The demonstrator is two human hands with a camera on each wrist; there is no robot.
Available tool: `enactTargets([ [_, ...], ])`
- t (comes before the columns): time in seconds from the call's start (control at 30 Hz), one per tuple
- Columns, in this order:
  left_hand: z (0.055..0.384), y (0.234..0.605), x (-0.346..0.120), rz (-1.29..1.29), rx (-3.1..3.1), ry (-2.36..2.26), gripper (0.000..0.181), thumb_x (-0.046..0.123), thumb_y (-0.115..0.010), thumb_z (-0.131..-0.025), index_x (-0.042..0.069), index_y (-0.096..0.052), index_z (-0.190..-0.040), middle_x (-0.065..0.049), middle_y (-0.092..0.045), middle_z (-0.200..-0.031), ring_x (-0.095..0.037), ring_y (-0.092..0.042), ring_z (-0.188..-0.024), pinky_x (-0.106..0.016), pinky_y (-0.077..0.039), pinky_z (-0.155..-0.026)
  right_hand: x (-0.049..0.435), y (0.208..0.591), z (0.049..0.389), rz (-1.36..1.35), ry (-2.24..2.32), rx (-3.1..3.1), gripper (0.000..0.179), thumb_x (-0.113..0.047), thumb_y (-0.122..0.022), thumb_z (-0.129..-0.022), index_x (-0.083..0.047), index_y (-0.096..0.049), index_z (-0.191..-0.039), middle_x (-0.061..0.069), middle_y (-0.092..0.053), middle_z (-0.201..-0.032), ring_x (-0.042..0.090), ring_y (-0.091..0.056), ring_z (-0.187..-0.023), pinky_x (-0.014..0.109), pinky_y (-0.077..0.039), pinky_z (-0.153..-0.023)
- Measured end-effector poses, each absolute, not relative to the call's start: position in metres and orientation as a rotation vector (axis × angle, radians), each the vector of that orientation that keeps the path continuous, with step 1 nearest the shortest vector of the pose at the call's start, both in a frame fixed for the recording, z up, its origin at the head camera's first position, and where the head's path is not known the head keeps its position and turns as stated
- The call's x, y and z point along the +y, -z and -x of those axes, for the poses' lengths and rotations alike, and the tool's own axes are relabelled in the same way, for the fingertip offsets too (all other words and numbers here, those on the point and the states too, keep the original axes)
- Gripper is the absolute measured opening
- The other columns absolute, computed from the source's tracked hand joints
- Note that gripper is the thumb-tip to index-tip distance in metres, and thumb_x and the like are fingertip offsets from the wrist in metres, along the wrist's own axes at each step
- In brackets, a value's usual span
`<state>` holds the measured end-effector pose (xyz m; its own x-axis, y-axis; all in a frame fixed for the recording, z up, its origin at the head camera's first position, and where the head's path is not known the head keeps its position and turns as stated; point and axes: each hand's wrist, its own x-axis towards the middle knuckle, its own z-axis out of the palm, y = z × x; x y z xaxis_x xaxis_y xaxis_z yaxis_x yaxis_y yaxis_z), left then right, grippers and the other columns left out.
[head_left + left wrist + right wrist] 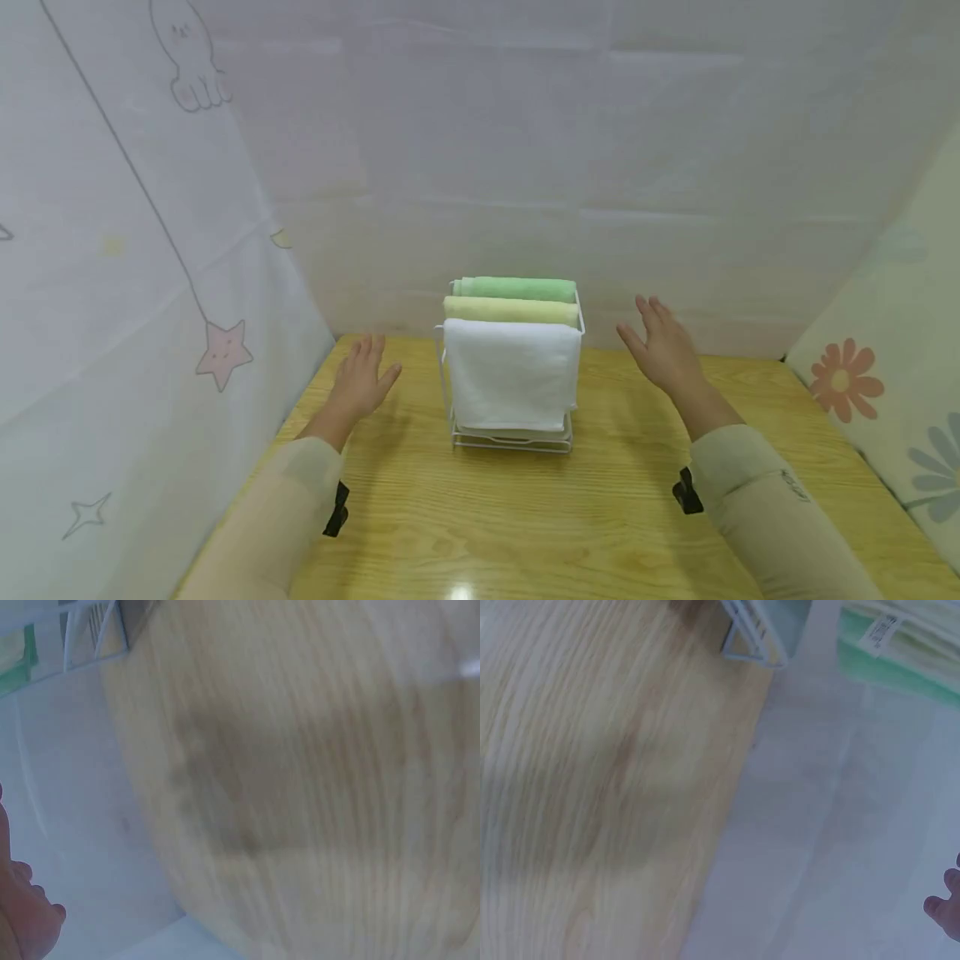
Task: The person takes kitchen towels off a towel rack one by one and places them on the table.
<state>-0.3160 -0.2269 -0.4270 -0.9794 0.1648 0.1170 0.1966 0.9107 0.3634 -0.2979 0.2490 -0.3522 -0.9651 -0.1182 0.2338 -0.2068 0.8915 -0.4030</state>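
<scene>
A white wire rack (pixel 512 448) stands on the wooden table in the head view. Three towels hang over it one behind another: a white towel (pixel 513 375) in front, a yellow towel (pixel 510 311) in the middle and a green towel (pixel 517 288) at the back. To the left of the rack, my left hand (pixel 360 382) is held over the table with fingers straight, touching nothing. My right hand (pixel 663 346) is raised on the other side, fingers extended and thumb apart, also holding nothing. The right wrist view catches a label (pixel 881 634) on a towel.
The wooden table (pixel 480 517) runs back to a pale cloth wall (pixel 480 150). More printed cloth encloses the left and right sides, with a pink star (pixel 223 354) and a red flower (pixel 846 381). Black clips (pixel 687 492) show at both cuffs.
</scene>
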Motion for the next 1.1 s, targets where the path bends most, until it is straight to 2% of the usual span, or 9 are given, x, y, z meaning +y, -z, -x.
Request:
enactTargets([
  [0.17,0.303,0.448,-0.222,0.307,-2.991,0.776,0.077,0.044,-0.041,-0.104,-0.001,-0.005,-0.155,-0.032,-0.002,-0.16,-0.051,0.002,-0.147,-0.07,-0.007,-0.116,0.232,0.343,0.291,-0.322,-0.813,-2.795,0.075,-0.055,-0.034,-0.103,-0.007,-0.014,-0.157,0.021,-0.009,-0.164,0.042,-0.008,-0.15,0.067,-0.014,-0.118],
  [0.3,0.29,0.462,-0.215,0.265,-2.999,1.084,0.082,0.042,-0.047,-0.102,0.004,0.001,-0.156,-0.027,0.005,-0.162,-0.048,0.007,-0.148,-0.07,-0.004,-0.116,0.216,0.337,0.284,-0.413,-0.869,-2.743,0.071,-0.051,-0.037,-0.103,-0.008,-0.018,-0.156,0.019,-0.013,-0.164,0.04,-0.011,-0.15,0.064,-0.016,-0.119],
  [0.37,0.283,0.469,-0.21,0.231,-2.977,1.266,0.086,0.038,-0.053,-0.1,0.006,0.003,-0.157,-0.025,0.005,-0.163,-0.048,0.005,-0.148,-0.069,-0.006,-0.117,0.208,0.333,0.28,-0.461,-0.894,-2.703,0.069,-0.05,-0.038,-0.103,-0.008,-0.02,-0.156,0.018,-0.017,-0.163,0.04,-0.014,-0.15,0.062,-0.017,-0.119],
  [0.47,0.274,0.479,-0.2,0.171,-2.917,1.48,0.093,0.032,-0.063,-0.096,0.009,0.003,-0.157,-0.025,0.0,-0.163,-0.049,-0.002,-0.148,-0.069,-0.012,-0.116,0.196,0.324,0.275,-0.515,-0.936,-2.671,0.068,-0.049,-0.039,-0.103,-0.01,-0.021,-0.156,0.016,-0.02,-0.163,0.038,-0.017,-0.15,0.061,-0.019,-0.12],
  [0.6,0.262,0.489,-0.187,0.143,-2.804,1.685,0.093,0.025,-0.068,-0.092,0.007,-0.004,-0.157,-0.026,-0.011,-0.161,-0.05,-0.014,-0.146,-0.066,-0.021,-0.116,0.183,0.315,0.268,-0.573,-0.918,-2.667,0.067,-0.049,-0.042,-0.103,-0.011,-0.024,-0.155,0.014,-0.023,-0.162,0.037,-0.019,-0.149,0.06,-0.021,-0.12],
  [0.8,0.249,0.504,-0.172,0.089,-2.643,1.873,0.085,0.023,-0.072,-0.09,0.005,-0.02,-0.154,-0.027,-0.031,-0.154,-0.049,-0.033,-0.14,-0.061,-0.033,-0.113,0.171,0.309,0.261,-0.625,-0.842,-2.691,0.063,-0.045,-0.045,-0.103,-0.012,-0.029,-0.154,0.014,-0.022,-0.162,0.036,-0.018,-0.15,0.06,-0.02,-0.12],
  [1.1,0.24,0.52,-0.151,0.086,-2.409,2.039,0.068,0.006,-0.071,-0.088,-0.004,-0.036,-0.145,-0.031,-0.047,-0.139,-0.046,-0.05,-0.126,-0.049,-0.047,-0.106,0.159,0.305,0.251,-0.669,-0.916,-2.657,0.06,-0.044,-0.049,-0.101,-0.013,-0.035,-0.151,0.016,-0.032,-0.157,0.037,-0.026,-0.146,0.061,-0.031,-0.115],
])
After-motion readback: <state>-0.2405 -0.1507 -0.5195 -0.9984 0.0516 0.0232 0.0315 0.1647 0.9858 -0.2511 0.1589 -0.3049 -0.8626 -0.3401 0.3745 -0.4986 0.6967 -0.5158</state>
